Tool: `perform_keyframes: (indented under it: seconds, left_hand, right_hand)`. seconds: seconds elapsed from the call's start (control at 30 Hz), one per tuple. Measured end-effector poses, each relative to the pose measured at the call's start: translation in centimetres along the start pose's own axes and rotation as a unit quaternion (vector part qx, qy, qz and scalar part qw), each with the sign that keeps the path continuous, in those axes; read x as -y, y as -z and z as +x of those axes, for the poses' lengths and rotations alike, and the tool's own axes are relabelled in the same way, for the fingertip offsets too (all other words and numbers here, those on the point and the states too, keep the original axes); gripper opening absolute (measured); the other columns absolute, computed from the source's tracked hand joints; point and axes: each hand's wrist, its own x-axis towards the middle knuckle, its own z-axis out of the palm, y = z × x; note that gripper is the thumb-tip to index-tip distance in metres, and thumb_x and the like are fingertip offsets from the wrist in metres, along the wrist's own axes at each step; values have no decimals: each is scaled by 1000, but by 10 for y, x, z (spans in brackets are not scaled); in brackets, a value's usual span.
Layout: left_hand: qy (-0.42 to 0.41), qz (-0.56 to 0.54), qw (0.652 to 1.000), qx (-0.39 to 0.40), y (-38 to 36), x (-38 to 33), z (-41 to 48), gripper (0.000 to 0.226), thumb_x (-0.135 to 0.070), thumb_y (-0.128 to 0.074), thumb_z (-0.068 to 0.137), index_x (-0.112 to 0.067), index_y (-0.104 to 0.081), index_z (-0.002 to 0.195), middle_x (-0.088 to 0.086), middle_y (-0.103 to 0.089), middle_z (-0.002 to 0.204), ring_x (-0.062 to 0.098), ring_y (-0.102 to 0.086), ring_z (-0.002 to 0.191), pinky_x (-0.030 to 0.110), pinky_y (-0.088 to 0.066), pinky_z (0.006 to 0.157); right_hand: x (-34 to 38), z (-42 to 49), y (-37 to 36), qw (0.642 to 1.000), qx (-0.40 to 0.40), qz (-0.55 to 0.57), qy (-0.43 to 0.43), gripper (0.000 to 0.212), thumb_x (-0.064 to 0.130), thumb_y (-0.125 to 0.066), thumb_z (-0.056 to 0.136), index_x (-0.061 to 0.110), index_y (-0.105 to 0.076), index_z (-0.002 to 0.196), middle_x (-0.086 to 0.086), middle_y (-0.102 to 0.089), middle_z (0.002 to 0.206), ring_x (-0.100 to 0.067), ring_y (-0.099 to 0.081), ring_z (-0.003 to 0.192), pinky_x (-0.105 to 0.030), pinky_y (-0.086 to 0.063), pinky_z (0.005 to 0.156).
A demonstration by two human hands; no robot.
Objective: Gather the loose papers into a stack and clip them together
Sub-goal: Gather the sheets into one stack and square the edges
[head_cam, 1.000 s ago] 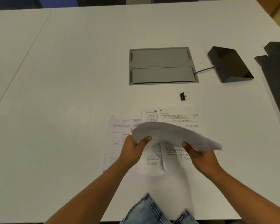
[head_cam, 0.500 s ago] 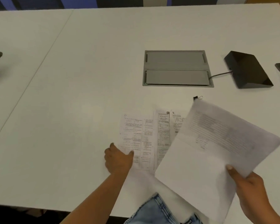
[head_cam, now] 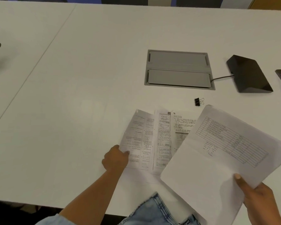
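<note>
Head view: right hand raised at lower right, thumb pinched down on the near edge of a lifted sheet with a printed table, fingers hidden beneath; possibly more than one sheet in that grip, hard to tell. Left hand curled at the left margin of the leftmost printed sheet, thumb on top and the edge peeling up off the white table; a pinch just forming rather than a firm hold. Two more loose papers lying flat between the hands: a form-like page overlapping the first, then a handwritten note page, partly covered by the lifted sheet. Black binder clip lying apart, just beyond the papers, below the grey cable hatch. Black wedge-shaped device further right, well clear.

Likely handling: thin, light, floppy, sagging when held by one corner, apt to slide over each other and over the smooth tabletop. Best taken at an edge, lifted with a fingertip first, then squared by tapping on the table. Clip probably stiff-sprung, needing a firm squeeze on the wire handles, placed at a squared corner or top edge.
</note>
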Motion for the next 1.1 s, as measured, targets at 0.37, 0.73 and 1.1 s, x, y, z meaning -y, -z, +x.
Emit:
perform_keyframes:
  seconds: [0.37,0.73,1.1]
  left_hand:
    - [-80,-50,995,33,-2,3,-3,24,-39,-68,85,-18,-75,95,1,-75,93,21,-70,80,36,-61,70]
    - [-21,-51,998,17,-32,-51,-22,52,-20,-83,75,-10,-52,116,12,-41,125,28,-62,101,37,-56,87]
    - [65,-11,997,43,-27,-62,-14,64,-35,-86,66,-17,-49,115,4,-67,108,26,-61,108,37,-42,92]
  right_hand:
    - [0,8,-3,999,15,26,20,22,12,-64,90,6,-61,111,-16,-64,104,-21,-55,73,-35,-44,72]
    - [-19,23,8,1000,-3,4,12,32,17,-68,87,-5,-64,110,-26,-64,99,-33,-58,78,-5,-44,43]
    - [-97,65,42,999,-5,-51,-2,81,76,-78,46,25,-68,108,-9,-76,100,-31,-72,94,-68,-48,63]
